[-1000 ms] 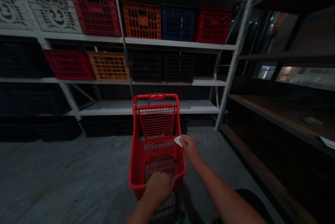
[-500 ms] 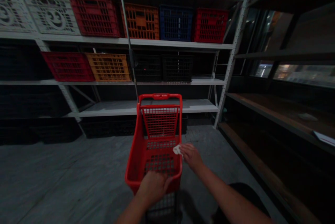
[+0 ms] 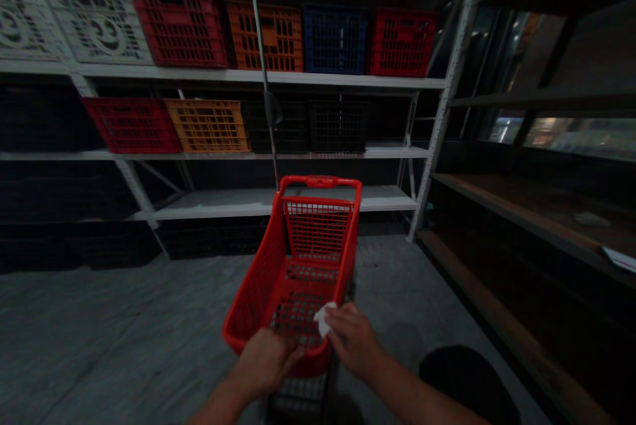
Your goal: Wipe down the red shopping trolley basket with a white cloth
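Grey floor | red cart on it (angled) | white rack | plastic crates

- White wad — partly covered by the right hand; cloth or paper, unclear.
- Red cart — front rim partly under the left hand.
- Leftmost white crate: cut by the edge.

So the cart sits in the middle, handle at the far end, with the left hand on the near rim and the right hand at the near right corner, a wad of tissue in its fingers. Behind it there's a rack with crates lined up along it, and another shelf unit runs down the right side.
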`<state>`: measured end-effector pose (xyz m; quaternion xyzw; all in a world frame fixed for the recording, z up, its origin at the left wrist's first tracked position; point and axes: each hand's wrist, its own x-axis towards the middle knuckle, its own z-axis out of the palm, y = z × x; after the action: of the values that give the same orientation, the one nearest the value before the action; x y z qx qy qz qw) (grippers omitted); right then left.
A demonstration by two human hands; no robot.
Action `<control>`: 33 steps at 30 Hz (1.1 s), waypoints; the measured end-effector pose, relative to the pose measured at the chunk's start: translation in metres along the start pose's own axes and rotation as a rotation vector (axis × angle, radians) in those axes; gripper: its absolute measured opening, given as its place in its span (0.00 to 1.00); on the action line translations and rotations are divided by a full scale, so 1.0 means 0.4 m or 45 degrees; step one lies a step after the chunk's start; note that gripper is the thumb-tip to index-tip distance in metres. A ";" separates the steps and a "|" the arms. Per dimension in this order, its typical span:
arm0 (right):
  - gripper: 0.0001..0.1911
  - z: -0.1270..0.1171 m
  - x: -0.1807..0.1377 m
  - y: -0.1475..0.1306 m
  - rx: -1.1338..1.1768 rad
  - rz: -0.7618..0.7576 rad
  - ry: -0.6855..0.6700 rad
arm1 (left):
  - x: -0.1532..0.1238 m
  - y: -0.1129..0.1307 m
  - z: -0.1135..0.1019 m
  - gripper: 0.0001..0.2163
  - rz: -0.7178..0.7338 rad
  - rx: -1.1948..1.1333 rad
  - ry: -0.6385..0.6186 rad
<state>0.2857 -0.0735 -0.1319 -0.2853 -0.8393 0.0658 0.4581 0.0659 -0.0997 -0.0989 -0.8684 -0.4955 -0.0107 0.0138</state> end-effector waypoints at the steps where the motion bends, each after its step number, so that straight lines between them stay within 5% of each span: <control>1: 0.17 -0.003 -0.011 -0.015 0.028 -0.048 -0.068 | -0.002 -0.003 -0.001 0.23 0.019 0.004 -0.003; 6: 0.17 -0.027 0.030 0.064 -0.001 -0.257 -0.269 | -0.008 -0.028 0.015 0.27 0.121 0.051 0.014; 13: 0.16 -0.127 0.231 0.280 -0.423 0.037 0.009 | -0.015 -0.091 0.028 0.32 0.204 0.073 0.089; 20: 0.22 -0.002 0.131 0.195 -0.319 -0.084 -0.141 | 0.000 -0.009 0.021 0.22 -0.269 -0.082 0.279; 25: 0.24 0.081 0.091 0.142 -0.228 -0.156 -0.110 | 0.014 0.000 0.036 0.23 -0.276 -0.054 0.322; 33: 0.20 -0.042 0.175 0.165 -0.323 -0.298 -0.340 | 0.012 -0.001 0.051 0.23 -0.219 -0.009 0.362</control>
<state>0.2976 0.0163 -0.0956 -0.2300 -0.9215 -0.0570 0.3079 0.0683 -0.0946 -0.1190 -0.8127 -0.5609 -0.1363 0.0797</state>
